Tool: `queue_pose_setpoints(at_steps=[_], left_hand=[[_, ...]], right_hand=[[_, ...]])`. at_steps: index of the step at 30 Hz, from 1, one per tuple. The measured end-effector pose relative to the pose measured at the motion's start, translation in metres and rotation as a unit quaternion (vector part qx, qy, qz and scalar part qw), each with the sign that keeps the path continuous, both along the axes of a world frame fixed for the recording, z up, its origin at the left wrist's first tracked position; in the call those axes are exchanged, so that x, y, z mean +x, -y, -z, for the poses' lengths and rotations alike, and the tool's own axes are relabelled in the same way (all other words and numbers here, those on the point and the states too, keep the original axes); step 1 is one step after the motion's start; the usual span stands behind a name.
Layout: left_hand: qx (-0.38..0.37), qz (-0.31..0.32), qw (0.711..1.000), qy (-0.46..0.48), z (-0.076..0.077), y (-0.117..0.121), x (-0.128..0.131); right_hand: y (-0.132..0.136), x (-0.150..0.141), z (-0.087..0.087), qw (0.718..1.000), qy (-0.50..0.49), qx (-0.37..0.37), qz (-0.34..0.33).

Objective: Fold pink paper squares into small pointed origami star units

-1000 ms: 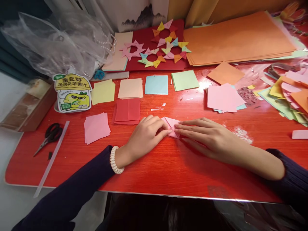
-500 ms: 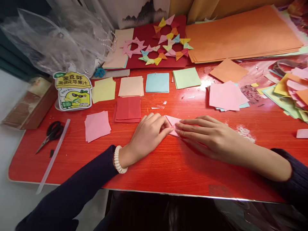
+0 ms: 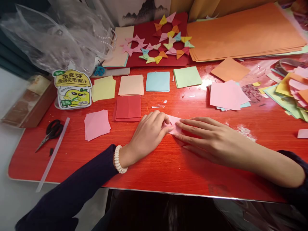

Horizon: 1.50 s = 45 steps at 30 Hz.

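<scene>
A small pink folded paper [image 3: 175,123] lies on the red table [image 3: 168,166], near its middle. My left hand [image 3: 149,132], with a white bead bracelet on the wrist, has its fingers curled and pinches the paper's left part. My right hand [image 3: 207,138] lies flat with fingers stretched out, the fingertips pressing on the paper's right part. Most of the paper is hidden under the two hands.
Small stacks of square paper lie behind the hands: pink [image 3: 97,124], red [image 3: 128,108], yellow [image 3: 103,89], peach [image 3: 131,85], blue [image 3: 157,81], green [image 3: 187,76]. Scissors [image 3: 49,132] and a juice pouch [image 3: 72,89] are at left. Folded paper rings [image 3: 166,40] and orange sheets [image 3: 243,32] sit at the back.
My left fingers have slid further onto the pink paper and cover more of it. My right hand has shifted slightly, still flat on the paper. The camera has tilted a little.
</scene>
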<state>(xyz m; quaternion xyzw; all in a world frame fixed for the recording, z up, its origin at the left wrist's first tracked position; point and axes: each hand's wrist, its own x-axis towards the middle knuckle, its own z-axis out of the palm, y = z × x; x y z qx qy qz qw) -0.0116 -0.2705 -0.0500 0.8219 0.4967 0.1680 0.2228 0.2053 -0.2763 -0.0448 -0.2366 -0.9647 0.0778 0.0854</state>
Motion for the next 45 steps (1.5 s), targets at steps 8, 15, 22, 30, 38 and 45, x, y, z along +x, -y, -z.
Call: queue_pose_setpoints(at_steps=[8,15,22,30,38,45], left_hand=[[0.032,0.080,0.995,-0.042,-0.002,-0.007,-0.007],[0.145,0.186,0.968,-0.082,0.003,-0.014,-0.018],[0.259,0.238,0.922,-0.160,0.000,-0.012,-0.023],[0.221,0.309,0.921,-0.078,0.000,-0.002,-0.017],[0.241,0.240,0.940,0.041,-0.006,-0.010,-0.022],[0.242,0.265,0.929,-0.086,0.004,-0.018,-0.028]], right_hand=[[0.002,-0.001,0.000,0.999,0.006,0.030,0.034],[-0.006,0.002,-0.004,0.992,-0.037,0.093,0.080],[-0.008,0.001,0.002,0.975,-0.040,0.138,0.172],[-0.003,-0.007,0.004,0.984,-0.070,0.047,0.155],[-0.003,-0.010,0.015,0.983,-0.064,0.058,0.161],[-0.003,-0.008,0.015,0.985,-0.083,0.053,0.143]])
